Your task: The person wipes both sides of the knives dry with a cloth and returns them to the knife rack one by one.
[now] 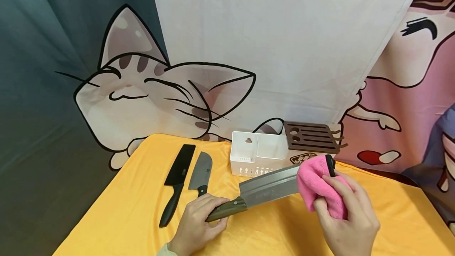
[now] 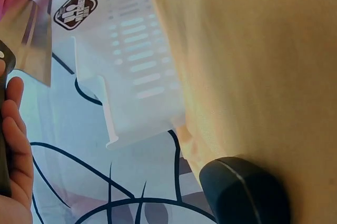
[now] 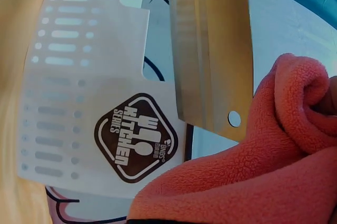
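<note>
My left hand grips the dark green handle of a cleaver, its broad steel blade pointing right above the table. In my right hand is a bunched pink cloth, which covers the blade's far end in the head view. The right wrist view shows the blade with a round hole near its end corner, close to the cloth. Left of the cleaver, a black knife and a smaller grey-bladed knife lie on the table; my left hand is near the small knife's handle.
A white plastic holder with a brown slotted top and side hooks stands at the table's back, behind the cleaver. Yellow cloth covers the table. Printed cartoon curtains hang right behind it.
</note>
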Demonstrator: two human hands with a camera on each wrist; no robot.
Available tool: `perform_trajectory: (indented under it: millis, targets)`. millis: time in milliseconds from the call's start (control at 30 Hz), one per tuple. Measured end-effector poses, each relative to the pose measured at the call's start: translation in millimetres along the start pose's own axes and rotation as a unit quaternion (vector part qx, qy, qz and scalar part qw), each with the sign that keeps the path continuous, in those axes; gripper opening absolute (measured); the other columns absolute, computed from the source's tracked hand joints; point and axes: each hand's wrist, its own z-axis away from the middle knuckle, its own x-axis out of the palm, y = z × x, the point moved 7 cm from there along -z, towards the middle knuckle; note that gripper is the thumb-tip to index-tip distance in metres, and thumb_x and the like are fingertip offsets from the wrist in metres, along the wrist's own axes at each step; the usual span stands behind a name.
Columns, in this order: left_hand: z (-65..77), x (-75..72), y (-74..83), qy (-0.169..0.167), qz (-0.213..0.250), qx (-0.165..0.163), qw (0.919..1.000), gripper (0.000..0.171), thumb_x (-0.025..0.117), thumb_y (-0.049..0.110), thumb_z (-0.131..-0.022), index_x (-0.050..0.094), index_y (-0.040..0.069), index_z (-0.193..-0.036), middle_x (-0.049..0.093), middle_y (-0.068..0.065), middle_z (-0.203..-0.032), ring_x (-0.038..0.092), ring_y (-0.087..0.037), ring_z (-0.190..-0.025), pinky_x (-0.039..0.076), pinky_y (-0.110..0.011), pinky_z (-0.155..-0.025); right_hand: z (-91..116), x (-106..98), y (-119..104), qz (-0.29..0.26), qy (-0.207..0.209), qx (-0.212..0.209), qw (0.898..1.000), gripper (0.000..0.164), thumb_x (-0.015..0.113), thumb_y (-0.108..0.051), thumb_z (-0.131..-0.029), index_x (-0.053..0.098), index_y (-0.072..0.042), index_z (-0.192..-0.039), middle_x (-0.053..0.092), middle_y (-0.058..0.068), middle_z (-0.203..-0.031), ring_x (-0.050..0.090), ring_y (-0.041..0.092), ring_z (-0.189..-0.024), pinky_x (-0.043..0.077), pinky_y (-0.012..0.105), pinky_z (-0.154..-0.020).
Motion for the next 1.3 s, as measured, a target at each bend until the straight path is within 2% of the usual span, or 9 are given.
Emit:
perform_trajectory:
  millis: [133, 333, 467, 700, 1133, 1300]
  targets:
    - [0.4, -0.5, 0.0, 0.005, 0.026, -0.004, 0.9996, 0.024, 0.076, 0.014, -0.087, 0.071, 0.012, -0.111, 0.073, 0.001, -0.099, 0.068, -0.009, -0.083, 0.056, -0.022, -0.074, 2, 2, -4, -0.009, 0.019, -0.013, 1.0, 0.025, 0.068, -0.016, -0.076, 0.074, 0.008, -0.084, 0.066, 0.028, -0.089, 0.062, 0.01, -0.092, 0.046, 0.011, -0.091]
    - [1.8, -0.8, 0.4, 0.011, 0.07, -0.004, 0.9975, 0.025, 0.076, 0.011, -0.089, 0.071, 0.008, -0.113, 0.073, -0.003, -0.099, 0.07, -0.011, -0.082, 0.056, -0.02, -0.072, -1, 7, -21, -0.04, 0.043, -0.045, 0.997, 0.021, 0.067, -0.012, -0.075, 0.073, 0.008, -0.08, 0.068, 0.026, -0.088, 0.064, 0.022, -0.086, 0.048, 0.014, -0.089]
    - [2.0, -0.2, -0.6, 0.011, 0.066, -0.008, 0.9977, 0.025, 0.077, 0.011, -0.088, 0.071, 0.008, -0.112, 0.073, -0.003, -0.098, 0.069, -0.01, -0.081, 0.055, -0.019, -0.072, -2, 10, -30, -0.063, 0.042, -0.066, 0.995, 0.019, 0.066, -0.01, -0.075, 0.072, 0.008, -0.078, 0.069, 0.026, -0.088, 0.064, 0.029, -0.083, 0.049, 0.016, -0.09]
    - [1.6, -0.2, -5.1, 0.017, 0.069, -0.043, 0.9965, 0.025, 0.079, 0.008, -0.086, 0.072, 0.012, -0.11, 0.073, 0.0, -0.096, 0.067, -0.009, -0.079, 0.054, -0.019, -0.071, 3, 20, -39, -0.11, -0.013, -0.117, 0.987, 0.019, 0.064, -0.01, -0.079, 0.072, 0.006, -0.08, 0.068, 0.027, -0.089, 0.06, 0.03, -0.081, 0.047, 0.018, -0.091]
    - [2.9, 2.4, -11.0, 0.012, 0.087, -0.103, 0.9909, 0.019, 0.077, 0.011, -0.089, 0.073, 0.012, -0.107, 0.073, 0.0, -0.094, 0.066, -0.007, -0.077, 0.053, -0.018, -0.069, 22, 41, -49, -0.164, -0.132, -0.206, 0.956, 0.023, 0.064, -0.018, -0.093, 0.073, 0.003, -0.088, 0.068, 0.027, -0.097, 0.062, 0.037, -0.089, 0.044, 0.028, -0.102]
    - [4.1, 2.7, -13.0, 0.012, 0.09, -0.106, 0.9902, 0.018, 0.077, 0.01, -0.089, 0.073, 0.011, -0.107, 0.073, 0.0, -0.093, 0.065, -0.006, -0.076, 0.052, -0.018, -0.067, 31, 47, -50, -0.176, -0.174, -0.211, 0.946, 0.023, 0.065, -0.02, -0.096, 0.075, 0.0, -0.093, 0.068, 0.026, -0.102, 0.062, 0.036, -0.094, 0.042, 0.03, -0.105]
